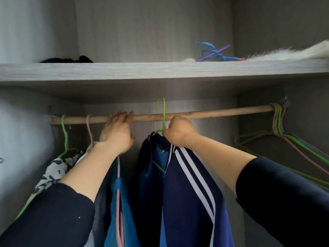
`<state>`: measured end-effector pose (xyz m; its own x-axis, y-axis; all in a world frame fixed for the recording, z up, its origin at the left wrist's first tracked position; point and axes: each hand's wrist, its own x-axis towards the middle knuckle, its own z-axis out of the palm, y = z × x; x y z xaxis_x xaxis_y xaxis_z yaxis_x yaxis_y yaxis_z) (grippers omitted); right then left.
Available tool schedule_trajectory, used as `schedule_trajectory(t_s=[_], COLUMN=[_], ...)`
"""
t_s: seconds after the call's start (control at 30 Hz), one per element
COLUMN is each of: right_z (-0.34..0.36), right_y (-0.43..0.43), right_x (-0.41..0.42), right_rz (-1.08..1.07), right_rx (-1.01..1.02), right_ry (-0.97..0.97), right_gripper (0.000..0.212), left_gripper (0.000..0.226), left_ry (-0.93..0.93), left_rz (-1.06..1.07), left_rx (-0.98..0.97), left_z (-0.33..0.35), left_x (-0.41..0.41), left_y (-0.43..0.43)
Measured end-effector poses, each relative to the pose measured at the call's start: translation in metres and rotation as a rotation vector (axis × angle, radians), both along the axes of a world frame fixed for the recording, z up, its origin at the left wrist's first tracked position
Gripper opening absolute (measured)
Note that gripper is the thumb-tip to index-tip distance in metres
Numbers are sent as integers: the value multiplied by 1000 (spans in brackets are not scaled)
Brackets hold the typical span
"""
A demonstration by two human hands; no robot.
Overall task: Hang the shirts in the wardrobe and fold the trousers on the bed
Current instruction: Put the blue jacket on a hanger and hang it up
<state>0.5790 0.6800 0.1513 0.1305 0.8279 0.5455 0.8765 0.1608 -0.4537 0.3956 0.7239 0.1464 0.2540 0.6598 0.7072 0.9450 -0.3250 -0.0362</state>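
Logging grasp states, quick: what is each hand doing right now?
Left hand: fingers over the wooden rod; grip cannot be told.
Right hand: closed on the green hanger carrying the navy shirt.

Grey back panel (pixel 151 29); pale wood-grain shelf (pixel 124 71) above wooden rail (pixel 222 113).

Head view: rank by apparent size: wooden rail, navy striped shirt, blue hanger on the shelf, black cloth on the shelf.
1. navy striped shirt, though it is nearest the camera
2. wooden rail
3. blue hanger and black cloth: look alike, not ranked
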Motion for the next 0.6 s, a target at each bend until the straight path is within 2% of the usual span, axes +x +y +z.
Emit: schedule_trajectory(t_s=[0.17,0.37,0.5,0.6], right_z=[-8,-24,-44,-49], right_y=[18,31,41,42], right_x=[-24,-47,-53,-48], right_rz=[27,71,128,252], right_rx=[-36,-67,-88,-122], right_ry=[-15,4,75,192], right_gripper=[31,30,31,36], left_gripper=[78,73,73,73], left_ry=[-62,-145,-176,-182], left_rz=[-105,-131,-131,-119], left_rx=[55,50,40,26], left_z=[-3,-3,-3,-2], left_x=[-8,-5,-1,-1], left_y=[9,11,10,9])
